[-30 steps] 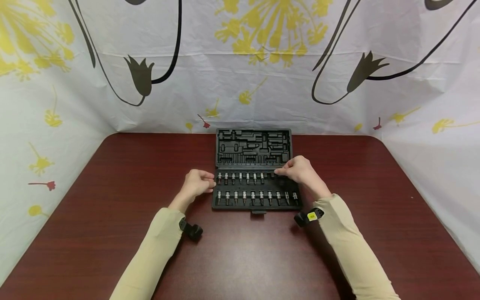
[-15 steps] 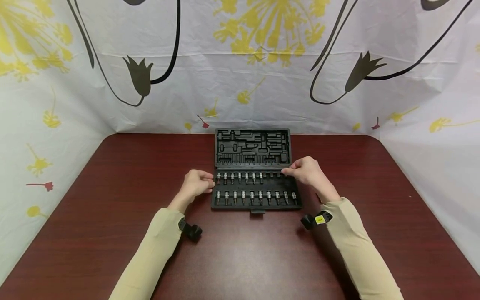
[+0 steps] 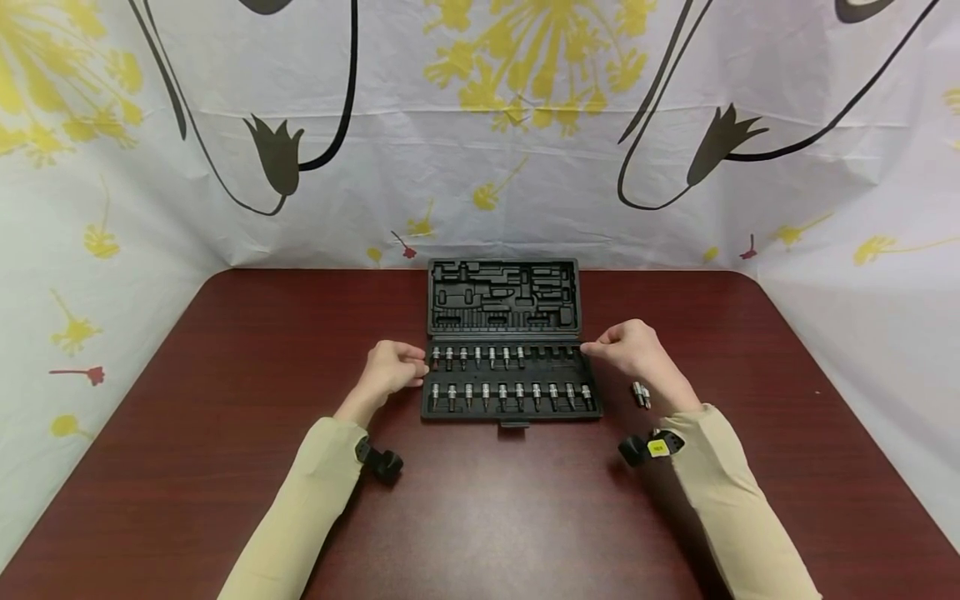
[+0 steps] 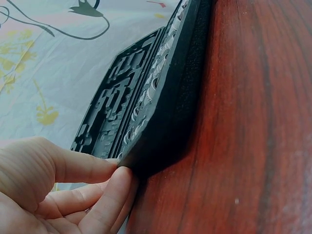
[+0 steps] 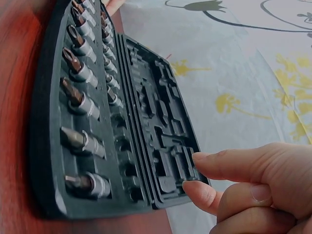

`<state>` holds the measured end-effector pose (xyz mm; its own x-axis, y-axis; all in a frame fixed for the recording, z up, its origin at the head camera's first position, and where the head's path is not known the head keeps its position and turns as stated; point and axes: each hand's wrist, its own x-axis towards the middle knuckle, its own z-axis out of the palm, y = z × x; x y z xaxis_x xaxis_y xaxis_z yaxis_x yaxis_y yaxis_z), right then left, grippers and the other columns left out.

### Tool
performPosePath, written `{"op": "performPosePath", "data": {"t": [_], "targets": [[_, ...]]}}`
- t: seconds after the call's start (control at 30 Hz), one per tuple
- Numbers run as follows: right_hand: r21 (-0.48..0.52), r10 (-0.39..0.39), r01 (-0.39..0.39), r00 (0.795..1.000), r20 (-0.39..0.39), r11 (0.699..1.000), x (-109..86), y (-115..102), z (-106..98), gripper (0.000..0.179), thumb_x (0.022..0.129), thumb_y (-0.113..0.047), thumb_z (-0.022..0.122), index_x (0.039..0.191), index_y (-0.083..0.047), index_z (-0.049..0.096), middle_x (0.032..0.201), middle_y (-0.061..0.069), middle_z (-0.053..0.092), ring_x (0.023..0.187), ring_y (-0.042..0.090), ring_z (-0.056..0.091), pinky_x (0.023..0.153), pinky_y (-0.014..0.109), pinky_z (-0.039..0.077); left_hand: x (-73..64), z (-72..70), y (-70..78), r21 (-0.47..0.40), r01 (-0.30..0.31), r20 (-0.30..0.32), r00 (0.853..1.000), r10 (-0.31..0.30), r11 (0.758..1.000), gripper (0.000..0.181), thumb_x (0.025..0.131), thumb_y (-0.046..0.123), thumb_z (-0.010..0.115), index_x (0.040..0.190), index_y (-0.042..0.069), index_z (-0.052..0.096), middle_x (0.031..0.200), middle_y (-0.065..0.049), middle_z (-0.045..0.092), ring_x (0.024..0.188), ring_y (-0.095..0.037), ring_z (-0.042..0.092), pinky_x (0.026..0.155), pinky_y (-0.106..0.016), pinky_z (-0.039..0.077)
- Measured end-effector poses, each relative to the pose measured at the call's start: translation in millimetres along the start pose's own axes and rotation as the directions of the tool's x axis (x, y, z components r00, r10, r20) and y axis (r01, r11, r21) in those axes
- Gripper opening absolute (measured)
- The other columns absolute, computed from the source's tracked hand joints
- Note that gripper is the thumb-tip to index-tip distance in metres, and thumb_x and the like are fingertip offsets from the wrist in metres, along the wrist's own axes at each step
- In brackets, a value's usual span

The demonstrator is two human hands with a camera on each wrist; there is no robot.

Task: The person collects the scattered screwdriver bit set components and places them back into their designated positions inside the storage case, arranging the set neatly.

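Note:
A black plastic case (image 3: pixel 517 374) of bit sockets lies unfolded on the table, its moulded lid (image 3: pixel 504 293) toward the back wall. Bit sockets (image 3: pixel 520 396) fill the front row; in the back row they stand on the left, with bare slots (image 5: pixel 129 168) at the right end. My left hand (image 3: pixel 390 365) pinches the case's left edge between thumb and fingers, as the left wrist view shows. At the case's right edge is my right hand (image 3: pixel 633 350). In the right wrist view its thumb and index finger are apart with nothing between them, near the lid.
A few loose bit sockets (image 3: pixel 641 395) lie on the dark red wooden table (image 3: pixel 487 517), right of the case beside my right wrist. A white cloth (image 3: pixel 420 167) with flower prints hangs behind the table. Wrist cameras (image 3: pixel 381 461) sit on both wrists.
My right hand has slid right, from over the back row's slots to the case's right edge. Loose bit sockets behind its wrist have come into sight. The left hand stays put.

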<state>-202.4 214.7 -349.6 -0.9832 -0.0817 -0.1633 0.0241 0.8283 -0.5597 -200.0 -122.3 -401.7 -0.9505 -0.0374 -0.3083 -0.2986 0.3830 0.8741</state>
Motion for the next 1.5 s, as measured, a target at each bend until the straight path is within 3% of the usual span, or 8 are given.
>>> {"op": "performPosePath", "data": {"t": [0.13,0.57,0.9,1.5], "targets": [[-0.012,-0.004,0.004,1.0,0.0,1.0,-2.2,4.9,-3.8,0.035,0.087,-0.03,0.065,0.087,0.004,0.072,0.083,0.012,0.069,0.071,0.018,0.052,0.057,0.026,0.044,-0.2,0.0,0.2,-0.002,0.002,0.0,1.0,-0.002,1.0,0.028,0.083,-0.005,0.064,0.111,-0.007,0.063,0.104,-0.022,0.065,0.083,-0.023,0.067,0.064,-0.026,0.058],[-0.03,-0.002,0.001,1.0,-0.025,1.0,-8.9,23.1,-12.4,0.034,0.085,-0.031,0.066,0.083,0.002,0.072,0.075,0.002,0.066,0.072,0.018,0.052,0.057,0.025,0.043,-0.3,0.5,0.0,-0.008,0.007,-0.007,1.0,-0.007,1.0,0.027,0.083,-0.006,0.064,0.11,-0.007,0.064,0.1,-0.021,0.067,0.077,-0.019,0.067,0.062,-0.026,0.058],[-0.061,-0.002,0.0,1.0,-0.021,0.998,-16.7,42.3,-22.0,0.034,0.086,-0.032,0.065,0.084,0.001,0.073,0.076,0.002,0.068,0.074,0.017,0.054,0.06,0.026,0.044,-0.3,0.8,-0.6,-0.005,0.002,-0.005,1.0,-0.002,1.0,0.027,0.083,-0.006,0.064,0.11,-0.007,0.064,0.1,-0.021,0.067,0.077,-0.019,0.067,0.062,-0.025,0.058],[-0.075,0.092,-0.089,0.995,0.038,0.993,-26.7,71.0,-23.8,0.036,0.086,-0.035,0.065,0.073,-0.002,0.071,0.072,0.003,0.064,0.072,0.021,0.052,0.053,0.027,0.04,0.9,0.6,-0.1,-0.003,0.01,-0.008,1.0,-0.01,1.0,0.028,0.082,-0.006,0.064,0.11,-0.007,0.063,0.102,-0.021,0.066,0.078,-0.018,0.066,0.062,-0.025,0.058]]}}
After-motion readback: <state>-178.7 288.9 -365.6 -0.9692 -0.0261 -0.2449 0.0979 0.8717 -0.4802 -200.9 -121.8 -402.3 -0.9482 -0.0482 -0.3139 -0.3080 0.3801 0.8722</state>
